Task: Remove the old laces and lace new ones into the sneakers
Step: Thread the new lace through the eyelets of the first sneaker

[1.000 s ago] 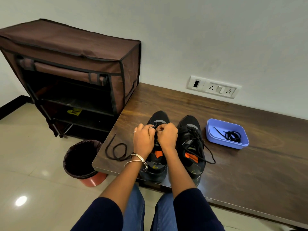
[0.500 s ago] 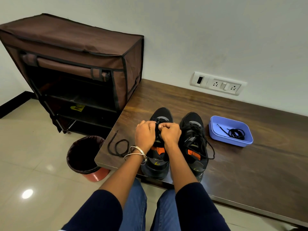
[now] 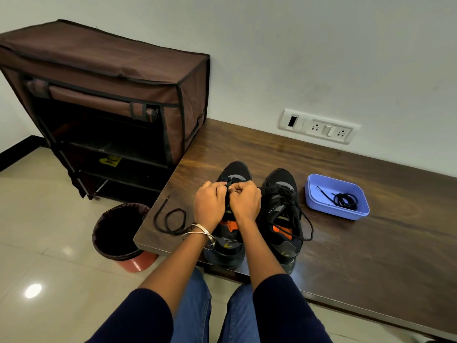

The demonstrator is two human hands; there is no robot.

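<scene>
Head view looks down on two black sneakers standing side by side on the worktop (image 3: 371, 256). Both hands work at the toe end of the left sneaker (image 3: 233, 174): the left hand (image 3: 209, 205) and the right hand (image 3: 246, 203) sit knuckle to knuckle, fingers (image 3: 222, 188) curled tight and pinching a black lace (image 3: 228, 185) just over the lowest eyelets. Exactly how the lace runs under the fingers is hidden.

Just right of the fingers, the right sneaker (image 3: 280, 209) is laced, its ends trailing loose over its side. Well left of the fingers a loose lace (image 3: 170, 219) lies coiled near the worktop edge. Far right of the fingers a blue tray (image 3: 314, 196) holds a spare lace (image 3: 346, 201).

My judgement: the step in hand is threading the left sneaker, close to its start. The next move calls for drawing the two ends even, then crossing each up to the next eyelet pair nearer the body, without twisting the cord.
</scene>
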